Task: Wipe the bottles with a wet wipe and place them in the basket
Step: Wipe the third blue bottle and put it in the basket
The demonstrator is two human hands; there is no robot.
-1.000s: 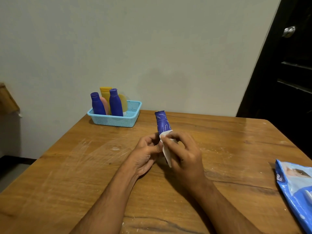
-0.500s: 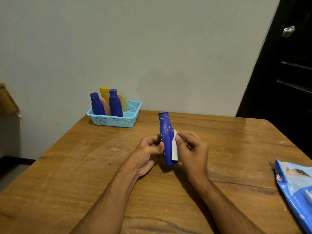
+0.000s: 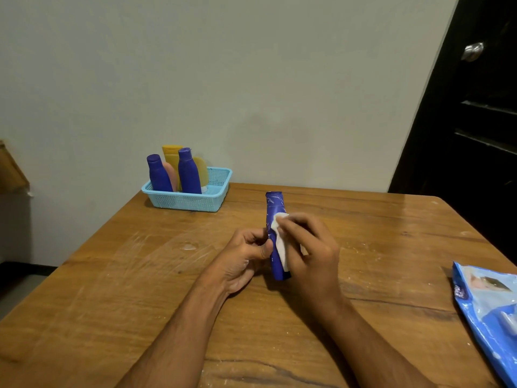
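- Head view: the blue bottle [image 3: 275, 233] stands roughly upright above the middle of the wooden table [image 3: 140, 275], cap end up, held between both hands and well apart from the basket [image 3: 193, 198] at the far left edge.
- The left hand [image 3: 243, 261] grasps the bottle's lower body, thumb pressed against its side; whether the base rests on the table or is lifted just clear is hard to tell from this angle.
- The right hand [image 3: 310, 253] is closed on the white wet wipe [image 3: 279, 239], pressing it flat against the bottle's right face, just below the cap.
- To wipe well, I judge the left hand should turn the bottle a little at a time while the wipe runs top to bottom, so every face is covered, the hidden back one too.
- The cap and the base probably need their own pass.
- The grip should stay low so the wipe has a free run.
- The basket already holds two blue bottles [image 3: 173, 175] and some yellow and pink ones, leaving open room at its right end for this one.
- A blue wipe packet [image 3: 489, 312] lies at the right table edge if a fresh wipe is needed.
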